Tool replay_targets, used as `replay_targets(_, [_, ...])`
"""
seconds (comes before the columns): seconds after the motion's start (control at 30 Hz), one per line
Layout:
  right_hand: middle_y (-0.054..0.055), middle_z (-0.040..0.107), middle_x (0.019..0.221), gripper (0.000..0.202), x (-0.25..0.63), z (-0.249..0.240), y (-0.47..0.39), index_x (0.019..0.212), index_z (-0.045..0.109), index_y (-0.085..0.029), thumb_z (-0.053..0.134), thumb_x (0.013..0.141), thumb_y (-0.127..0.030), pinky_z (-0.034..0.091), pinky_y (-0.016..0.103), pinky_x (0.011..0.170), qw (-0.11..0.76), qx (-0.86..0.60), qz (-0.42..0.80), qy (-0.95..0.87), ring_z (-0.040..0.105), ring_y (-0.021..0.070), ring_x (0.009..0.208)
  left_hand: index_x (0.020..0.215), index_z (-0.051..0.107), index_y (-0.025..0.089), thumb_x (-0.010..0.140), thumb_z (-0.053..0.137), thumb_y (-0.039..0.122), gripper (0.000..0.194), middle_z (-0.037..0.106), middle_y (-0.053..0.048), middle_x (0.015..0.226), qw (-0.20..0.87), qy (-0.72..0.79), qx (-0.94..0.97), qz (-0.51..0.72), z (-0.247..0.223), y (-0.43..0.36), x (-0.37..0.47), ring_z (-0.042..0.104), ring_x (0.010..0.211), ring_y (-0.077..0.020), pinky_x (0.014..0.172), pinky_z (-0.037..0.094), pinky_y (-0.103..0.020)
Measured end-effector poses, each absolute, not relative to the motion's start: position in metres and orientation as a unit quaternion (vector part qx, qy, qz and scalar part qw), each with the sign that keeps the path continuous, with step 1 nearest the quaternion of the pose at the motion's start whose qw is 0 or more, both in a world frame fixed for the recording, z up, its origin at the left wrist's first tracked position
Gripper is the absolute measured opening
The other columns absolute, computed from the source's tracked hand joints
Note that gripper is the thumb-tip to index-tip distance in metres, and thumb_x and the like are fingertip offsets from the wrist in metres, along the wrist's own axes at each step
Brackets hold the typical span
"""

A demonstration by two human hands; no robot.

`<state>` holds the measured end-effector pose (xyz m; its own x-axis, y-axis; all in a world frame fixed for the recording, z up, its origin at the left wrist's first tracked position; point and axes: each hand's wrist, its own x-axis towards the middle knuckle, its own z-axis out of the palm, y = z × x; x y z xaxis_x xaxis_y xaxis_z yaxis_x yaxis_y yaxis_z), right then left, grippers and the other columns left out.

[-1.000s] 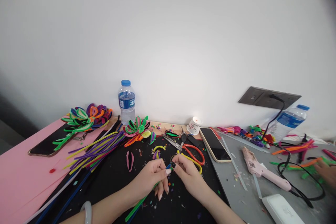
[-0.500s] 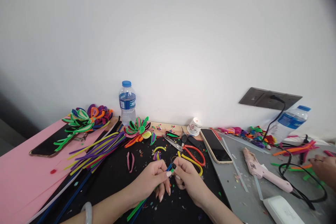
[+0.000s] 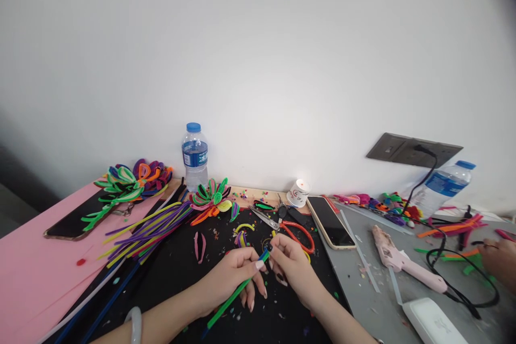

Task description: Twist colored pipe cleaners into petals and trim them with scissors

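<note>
Green and blue pipe cleaners [image 3: 229, 300] lie side by side in a bundle, slanting down and left from my fingertips over the black mat [image 3: 161, 290]. My left hand [image 3: 234, 274] pinches them between thumb and fingers. Close against it, my right hand [image 3: 292, 264] is closed on the bundle's upper end, with thumb and forefinger pressed together. Just beyond my hands lie orange-handled scissors [image 3: 300, 231], a yellow pipe cleaner arc [image 3: 244, 226] and a pink-and-black loop [image 3: 199, 248]. The pinched tips are partly hidden by my fingers.
Loose pipe cleaners [image 3: 149, 231], a pipe-cleaner flower [image 3: 213, 193] and a water bottle [image 3: 195, 158] stand or lie left. A phone [image 3: 331, 223], pink glue gun [image 3: 407, 266] with cord and white box [image 3: 434, 322] are right. Another person's hand [image 3: 500, 258] is far right.
The green and blue bundle has swung up and now shows more plainly in front of my left hand. My right hand has shifted slightly upward and right.
</note>
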<state>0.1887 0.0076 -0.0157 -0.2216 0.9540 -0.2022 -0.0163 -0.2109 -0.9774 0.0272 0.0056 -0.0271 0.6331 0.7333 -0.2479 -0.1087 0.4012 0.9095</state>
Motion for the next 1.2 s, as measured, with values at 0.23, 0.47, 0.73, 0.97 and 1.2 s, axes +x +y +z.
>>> replay_targets(0.23, [-0.006,0.044,0.052,0.023,0.207,-0.006,0.021,0.071,0.042,-0.02,0.054,0.078,-0.038,0.022,0.017,0.034,0.558,-0.455,0.563,-0.404,0.032,0.0061,0.04,0.066,0.059,0.011,0.073,0.059,0.038,0.028,0.057,-0.001,0.062,0.746,0.346,0.452,0.346,-0.022,0.006,0.025,0.048,0.055,-0.0092,0.052,0.035,-0.02])
replay_targets(0.47, [-0.007,0.043,0.049,0.018,0.217,-0.004,0.027,0.072,0.041,-0.02,0.055,0.076,-0.032,0.019,0.017,0.033,0.594,-0.39,0.617,-0.337,0.029,0.0058,0.037,0.069,0.056,0.013,0.073,0.065,0.026,0.017,0.036,0.007,0.053,0.841,0.272,0.258,0.389,-0.02,0.013,0.013,0.022,0.04,-0.0007,0.038,0.019,-0.013])
replay_targets(0.73, [-0.01,0.03,0.042,0.021,0.219,-0.008,0.03,0.068,0.037,-0.021,0.049,0.079,-0.033,0.014,0.017,0.033,0.561,-0.394,0.639,-0.349,0.016,0.005,0.035,0.07,0.051,0.011,0.079,0.058,0.02,0.014,0.04,0.005,0.064,0.894,0.171,0.14,0.389,-0.02,0.022,0.003,0.03,0.038,0.0044,0.033,0.023,-0.005])
replay_targets(0.97, [-0.006,0.041,0.062,0.018,0.205,-0.01,0.018,0.091,0.043,-0.02,0.054,0.077,-0.023,0.031,0.019,0.046,0.502,-0.526,0.357,-0.587,0.037,0.0084,0.05,0.071,0.05,0.011,0.085,0.048,0.017,0.015,0.045,0.003,0.065,0.878,0.184,0.117,0.425,-0.021,0.023,0.006,0.043,0.041,0.0024,0.038,0.04,-0.005])
replay_targets(1.2, [-0.001,0.053,0.076,0.043,0.189,-0.006,-0.01,0.109,0.047,-0.023,0.062,0.069,-0.017,0.037,0.02,0.049,0.331,-0.402,0.315,-0.794,0.042,0.0097,0.055,0.078,0.055,0.012,0.082,0.052,0.012,0.005,0.055,0.001,0.066,0.814,0.295,0.133,0.482,-0.027,0.023,0.012,0.056,0.049,-0.0034,0.047,0.052,-0.012])
